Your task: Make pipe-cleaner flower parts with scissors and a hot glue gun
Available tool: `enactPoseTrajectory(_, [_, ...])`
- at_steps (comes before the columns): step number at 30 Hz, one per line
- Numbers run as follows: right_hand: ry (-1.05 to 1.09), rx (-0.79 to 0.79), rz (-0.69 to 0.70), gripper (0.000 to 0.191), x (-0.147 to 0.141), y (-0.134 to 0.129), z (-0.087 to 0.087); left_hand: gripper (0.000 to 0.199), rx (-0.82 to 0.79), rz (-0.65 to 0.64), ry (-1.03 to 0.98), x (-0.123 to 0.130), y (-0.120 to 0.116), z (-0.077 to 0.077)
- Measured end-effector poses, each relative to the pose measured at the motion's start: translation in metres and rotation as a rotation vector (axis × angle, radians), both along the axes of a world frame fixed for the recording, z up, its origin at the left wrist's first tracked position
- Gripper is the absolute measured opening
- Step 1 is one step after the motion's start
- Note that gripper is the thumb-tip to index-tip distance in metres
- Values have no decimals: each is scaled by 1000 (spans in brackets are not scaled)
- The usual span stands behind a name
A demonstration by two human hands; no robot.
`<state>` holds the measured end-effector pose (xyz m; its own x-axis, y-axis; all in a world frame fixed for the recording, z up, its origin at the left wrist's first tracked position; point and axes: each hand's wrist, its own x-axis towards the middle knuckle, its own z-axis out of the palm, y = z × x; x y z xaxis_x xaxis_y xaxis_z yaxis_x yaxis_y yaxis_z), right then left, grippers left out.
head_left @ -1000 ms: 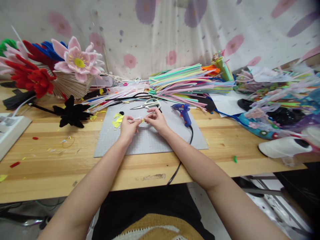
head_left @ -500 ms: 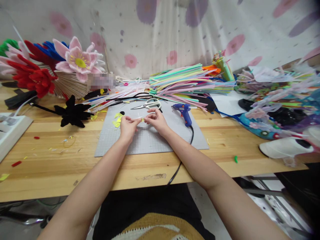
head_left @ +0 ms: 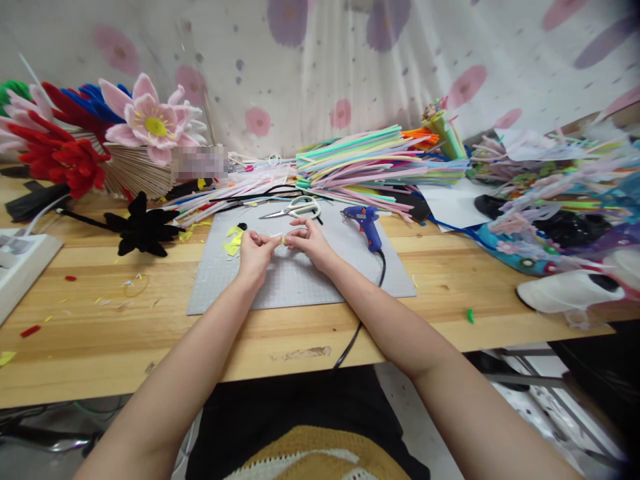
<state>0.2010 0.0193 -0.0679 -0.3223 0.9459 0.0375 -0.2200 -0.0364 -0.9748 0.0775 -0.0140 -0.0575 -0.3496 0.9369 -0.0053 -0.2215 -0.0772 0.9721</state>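
Note:
Above the middle of the grey cutting mat (head_left: 295,287), my left hand (head_left: 256,255) and my right hand (head_left: 311,243) meet with their fingertips pinched. Between them is a small, thin piece (head_left: 281,239), whitish with a bit of yellow; its kind is too small to make out, and fingers cover most of it. Scissors (head_left: 295,209) with pale handles lie just beyond my right hand. To the left of my left hand are yellow scraps (head_left: 233,241). A blue hot glue gun (head_left: 367,227) rests on the mat's right side, its black cord running toward the front edge.
A black fuzzy flower (head_left: 143,227) lies left of the mat, near a white power strip (head_left: 30,267). Pipe-cleaner flowers (head_left: 150,123) stand at back left. Bundles of pipe cleaners (head_left: 360,163) fill the back. A white spool-like object (head_left: 565,293) lies at right, with craft materials behind it.
The view has shifted slightly. Both hands stay together over the mat, and the fingertips have moved only a little around the small piece.

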Motion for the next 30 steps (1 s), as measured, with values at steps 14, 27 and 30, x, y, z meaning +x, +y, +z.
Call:
enactPoseTrajectory(14, [-127, -19, 10, 45, -3, 0, -3, 47, -23, 28, 99, 2, 0, -3])
enactPoseTrajectory(27, [-134, 4, 23, 48, -2, 0, 0, 48, -108, -3, 61, 0, -2, -1])
enactPoseTrajectory(30, [-152, 64, -18, 47, -2, 0, -1, 49, -123, 32, 72, -1, -1, -2])
